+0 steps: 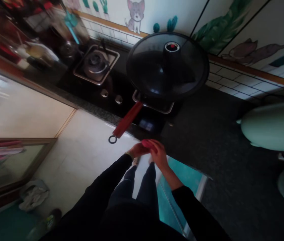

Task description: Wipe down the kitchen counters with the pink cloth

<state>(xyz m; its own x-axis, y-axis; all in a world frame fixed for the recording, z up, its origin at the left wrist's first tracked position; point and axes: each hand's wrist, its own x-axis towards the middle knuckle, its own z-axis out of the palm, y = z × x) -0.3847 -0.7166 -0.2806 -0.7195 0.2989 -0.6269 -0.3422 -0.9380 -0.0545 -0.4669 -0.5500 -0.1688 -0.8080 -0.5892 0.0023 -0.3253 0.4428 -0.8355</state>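
My left hand [138, 150] and my right hand [160, 155] meet in front of the counter's edge. Between them is a small pinkish-red thing [147, 144], mostly covered by the fingers and too blurred to name. The fingers of both hands are closed around it. Just beyond them, a wok's red handle [128, 120] with a metal ring at its end reaches out over the counter edge. The wok sits on the right burner under a large dark glass lid [144, 70] with a knob on top.
Left of the wok is a second gas burner [96, 64], with two knobs [118, 99] beside it. A pale green appliance [274, 125] stands at the counter's right end. Below my right forearm, a teal cabinet front [184, 174] shows. A bin with a bag [35, 194] is on the floor.
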